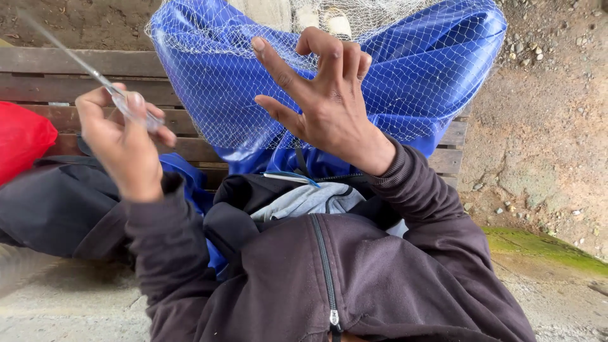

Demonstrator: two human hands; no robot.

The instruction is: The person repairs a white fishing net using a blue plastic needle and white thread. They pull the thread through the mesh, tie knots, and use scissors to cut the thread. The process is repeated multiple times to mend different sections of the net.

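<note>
A fine white fishing net lies spread over a blue plastic apron across my lap. My right hand is raised over the net with fingers spread and curled, the mesh hooked on the fingertips. My left hand pinches a thin clear netting needle that points up and to the left, blurred. Both arms are in dark purple-brown sleeves.
I sit on a wooden slat bench. A red bag rests at the left on the bench, above a dark cloth. Gravel and dirt ground lie at the right, with a mossy concrete edge.
</note>
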